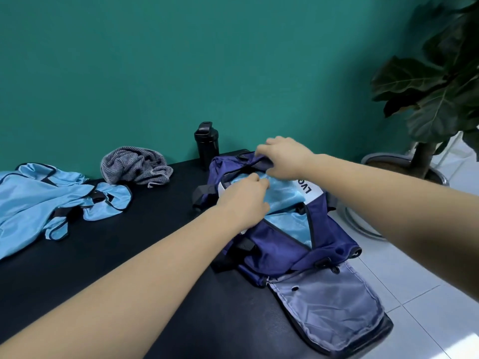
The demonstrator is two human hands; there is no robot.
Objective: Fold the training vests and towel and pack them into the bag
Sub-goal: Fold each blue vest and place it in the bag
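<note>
A navy blue bag (pixel 280 252) lies open on the right end of the black table (pixel 145 242). A folded light blue vest (pixel 287 195) lies in the bag's opening. My left hand (pixel 243 200) rests on that vest with its fingers curled into the fabric. My right hand (pixel 282 156) grips the far edge of the bag's opening. More light blue vests (pixel 39 200) lie crumpled at the table's left. A grey striped towel (pixel 134 165) sits bunched near the wall.
A black shaker bottle (pixel 206 142) stands at the table's back edge beside the bag. The bag's grey-lined flap (pixel 329 307) hangs over the table's right corner. A potted plant (pixel 435 86) stands on the white tiled floor to the right.
</note>
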